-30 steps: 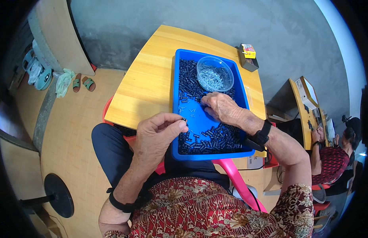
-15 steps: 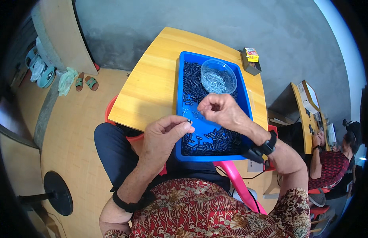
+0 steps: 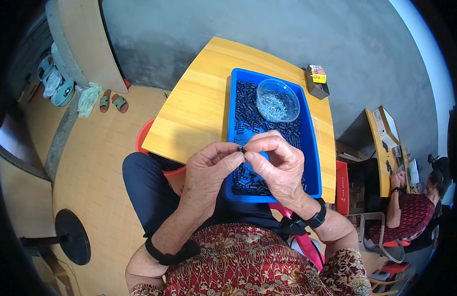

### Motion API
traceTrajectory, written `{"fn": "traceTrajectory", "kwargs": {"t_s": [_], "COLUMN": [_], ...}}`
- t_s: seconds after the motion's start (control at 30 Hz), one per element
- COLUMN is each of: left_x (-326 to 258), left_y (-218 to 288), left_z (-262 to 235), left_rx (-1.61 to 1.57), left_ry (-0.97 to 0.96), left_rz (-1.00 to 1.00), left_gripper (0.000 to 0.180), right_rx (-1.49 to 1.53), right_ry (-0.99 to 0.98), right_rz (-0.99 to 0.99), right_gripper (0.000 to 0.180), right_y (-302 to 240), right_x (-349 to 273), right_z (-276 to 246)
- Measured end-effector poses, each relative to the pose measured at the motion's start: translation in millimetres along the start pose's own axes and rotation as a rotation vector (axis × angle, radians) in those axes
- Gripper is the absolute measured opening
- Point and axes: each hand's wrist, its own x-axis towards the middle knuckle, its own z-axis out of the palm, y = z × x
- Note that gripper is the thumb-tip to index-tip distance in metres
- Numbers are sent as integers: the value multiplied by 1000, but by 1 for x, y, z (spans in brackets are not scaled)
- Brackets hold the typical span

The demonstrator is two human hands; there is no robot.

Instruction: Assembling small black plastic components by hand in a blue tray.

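Note:
My left hand (image 3: 206,172) pinches a small black plastic piece (image 3: 241,148) between thumb and forefinger. Thumb and fingertips of my right hand (image 3: 280,165) are pressed together against the piece's right end; anything between them is too small to make out. Both hands meet over the near left part of a blue tray (image 3: 315,148). Many similar black pieces (image 3: 248,185) lie loose in the tray. Toward its far end sits a clear round tub (image 3: 278,101) with small silvery metal parts, which look like screws.
The tray stands on a yellow wooden table (image 3: 189,103). A dark box with a yellow packet (image 3: 317,76) is at the far right corner. Red bins (image 3: 341,187) stand beside the table. Another person (image 3: 403,212) works at a second table on the right.
My right hand has come from over the tray's middle, back and left, to meet the black piece in my left hand. The view has shifted slightly.

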Motion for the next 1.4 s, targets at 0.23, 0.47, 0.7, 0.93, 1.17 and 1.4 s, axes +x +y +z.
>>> {"fn": "traceTrajectory", "kwargs": {"t_s": [0.23,0.47,0.7,0.93,1.17,1.4], "left_x": [-1,0,1,1,-2,-5], "left_y": [1,-2,-4,-7,-6,-5], "left_z": [2,0,1,3,3,6], "left_rx": [-3,17,43,29,53,142], "left_ry": [-1,12,-13,-6,-58,-96], "left_rz": [-5,11,44,34,16,32], "left_gripper": [20,21,21,20,19,18], "right_rx": [62,177,163,264,390,298], "right_ry": [53,37,-26,-5,9,-3], "right_rz": [88,143,168,225,266,140], "right_gripper": [14,14,13,11,13,15], "right_y": [-5,0,2,2,4,3], "right_x": [-11,-14,-14,-12,-12,-8], "right_z": [1,-3,-9,-13,-16,-22]}}
